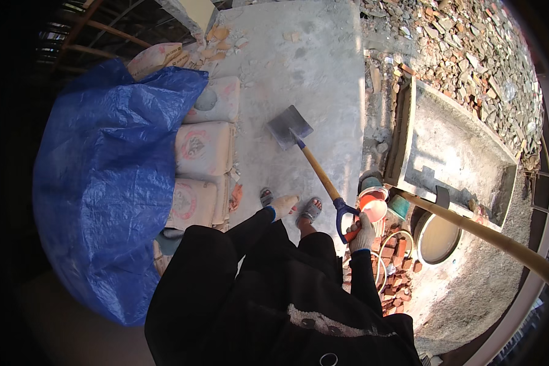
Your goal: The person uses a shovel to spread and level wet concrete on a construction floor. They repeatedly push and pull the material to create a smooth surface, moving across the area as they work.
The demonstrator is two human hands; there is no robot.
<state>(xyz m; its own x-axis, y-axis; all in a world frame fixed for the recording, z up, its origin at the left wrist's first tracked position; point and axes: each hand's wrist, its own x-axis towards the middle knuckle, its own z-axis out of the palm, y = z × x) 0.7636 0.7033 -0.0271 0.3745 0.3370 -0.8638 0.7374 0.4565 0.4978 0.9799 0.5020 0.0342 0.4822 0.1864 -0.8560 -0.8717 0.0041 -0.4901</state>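
Clenched in right hand (362, 235) (gloved): end handle (344, 212) of shovel (319, 171). At left hand (283, 206), nothing visibly held; cannot tell whether spread or curled. Below, sandals (312, 210), exposed to knock from slackened one-handed hold. Farther, blade (290, 127) at or above concrete floor (268, 73), liable to twist under own weight.

Grey-bladed shovel (319, 171), yellow-shafted, slants over concrete floor (323, 67)

The grey concrete floor (323, 67) (patched darker in places) carries stacked sacks (204, 148) along its left and two sandalled feet (312, 210).
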